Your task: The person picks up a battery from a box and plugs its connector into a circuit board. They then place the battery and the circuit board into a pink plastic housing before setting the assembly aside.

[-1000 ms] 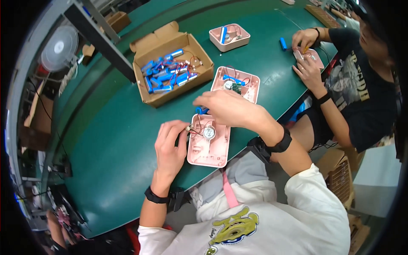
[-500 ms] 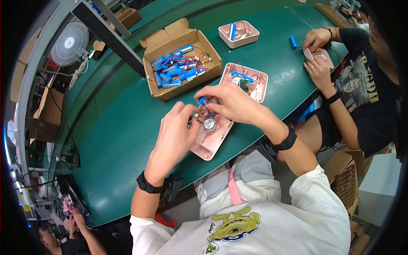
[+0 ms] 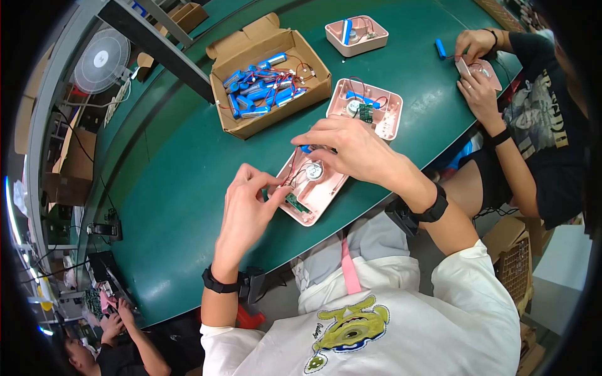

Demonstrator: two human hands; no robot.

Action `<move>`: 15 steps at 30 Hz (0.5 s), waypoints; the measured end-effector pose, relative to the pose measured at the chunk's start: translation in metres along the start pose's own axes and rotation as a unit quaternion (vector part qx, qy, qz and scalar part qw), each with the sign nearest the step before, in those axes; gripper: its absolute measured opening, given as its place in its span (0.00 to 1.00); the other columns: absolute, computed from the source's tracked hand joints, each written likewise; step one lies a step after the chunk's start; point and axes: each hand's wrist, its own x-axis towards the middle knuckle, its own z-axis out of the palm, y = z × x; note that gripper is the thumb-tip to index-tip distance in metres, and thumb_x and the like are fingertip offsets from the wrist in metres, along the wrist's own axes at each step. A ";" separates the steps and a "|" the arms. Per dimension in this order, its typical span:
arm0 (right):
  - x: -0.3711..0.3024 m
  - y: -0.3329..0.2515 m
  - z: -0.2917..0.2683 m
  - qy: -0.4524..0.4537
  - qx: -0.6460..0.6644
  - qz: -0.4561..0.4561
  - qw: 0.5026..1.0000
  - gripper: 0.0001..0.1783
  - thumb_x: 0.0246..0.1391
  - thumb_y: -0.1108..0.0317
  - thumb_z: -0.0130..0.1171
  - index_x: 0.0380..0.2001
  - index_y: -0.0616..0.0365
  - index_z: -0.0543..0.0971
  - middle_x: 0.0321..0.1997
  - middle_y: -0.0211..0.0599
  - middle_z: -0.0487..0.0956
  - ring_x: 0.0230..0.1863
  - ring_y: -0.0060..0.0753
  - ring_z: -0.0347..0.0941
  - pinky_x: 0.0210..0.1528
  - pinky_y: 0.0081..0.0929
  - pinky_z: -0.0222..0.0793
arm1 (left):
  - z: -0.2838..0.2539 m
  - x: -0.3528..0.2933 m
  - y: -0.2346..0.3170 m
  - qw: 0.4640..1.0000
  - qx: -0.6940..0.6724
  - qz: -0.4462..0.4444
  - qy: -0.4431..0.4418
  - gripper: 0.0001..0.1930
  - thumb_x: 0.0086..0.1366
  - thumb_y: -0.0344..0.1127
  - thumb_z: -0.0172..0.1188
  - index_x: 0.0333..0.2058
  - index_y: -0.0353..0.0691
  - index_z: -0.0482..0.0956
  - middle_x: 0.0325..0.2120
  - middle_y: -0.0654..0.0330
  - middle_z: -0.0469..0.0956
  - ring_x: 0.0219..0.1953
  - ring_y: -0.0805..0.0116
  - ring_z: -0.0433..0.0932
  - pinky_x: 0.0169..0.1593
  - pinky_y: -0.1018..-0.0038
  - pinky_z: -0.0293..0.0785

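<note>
A shallow pink plastic housing [image 3: 323,199] lies slanted on the bench in front of me, with a round silver speaker [image 3: 313,170] inside it. At its near left end is a small green circuit board [image 3: 296,202] with red and black wires. My left hand [image 3: 241,210] pinches the board's wired edge between thumb and forefinger; the fingertips partly hide the contact. Over the far end, my right hand [image 3: 357,147] closes on a blue cylindrical battery [image 3: 306,149], mostly hidden under the fingers.
Beyond my right hand sits a second pink housing [image 3: 392,122] with a battery and board. A third housing [image 3: 370,44] stands farther back. A cardboard box [image 3: 276,125] holds several blue batteries. At right, a co-worker's hands [image 3: 480,91] hold another housing; another person works at lower left.
My left hand has moved down the housing with the circuit board, from beside the speaker to the near end. The right hand has shifted slightly right, still on the battery.
</note>
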 end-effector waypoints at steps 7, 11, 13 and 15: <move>-0.004 -0.008 -0.006 -0.019 -0.016 -0.002 1.000 0.23 0.54 0.76 0.69 0.55 0.55 0.85 0.48 0.42 0.84 0.48 0.48 0.82 0.49 0.39 0.80 | 0.004 -0.014 -0.004 0.984 0.067 0.166 0.016 0.09 0.64 0.31 0.72 0.42 0.37 0.89 0.39 0.54 0.80 0.35 0.61 0.83 0.39 0.64 0.79; -0.016 -0.024 -0.008 0.052 -0.027 0.013 0.998 0.24 0.55 0.79 0.67 0.56 0.56 0.83 0.48 0.43 0.83 0.50 0.50 0.81 0.48 0.40 0.80 | 0.001 -0.016 -0.009 0.981 0.031 0.190 0.021 0.08 0.65 0.28 0.70 0.43 0.36 0.88 0.43 0.54 0.80 0.38 0.60 0.84 0.42 0.65 0.80; -0.023 -0.040 -0.011 0.120 -0.044 0.010 0.992 0.24 0.54 0.80 0.66 0.56 0.58 0.83 0.46 0.43 0.84 0.47 0.49 0.82 0.46 0.39 0.80 | -0.021 -0.019 -0.012 0.976 0.034 0.193 0.100 0.09 0.64 0.25 0.68 0.43 0.37 0.88 0.44 0.54 0.81 0.40 0.59 0.84 0.43 0.67 0.81; -0.040 -0.062 -0.012 0.187 -0.066 0.001 0.980 0.24 0.53 0.80 0.66 0.55 0.60 0.82 0.44 0.43 0.84 0.44 0.48 0.82 0.43 0.39 0.80 | -0.052 -0.032 -0.017 0.932 -0.059 0.150 0.323 0.06 0.62 0.24 0.68 0.39 0.34 0.86 0.40 0.53 0.82 0.41 0.56 0.82 0.43 0.66 0.83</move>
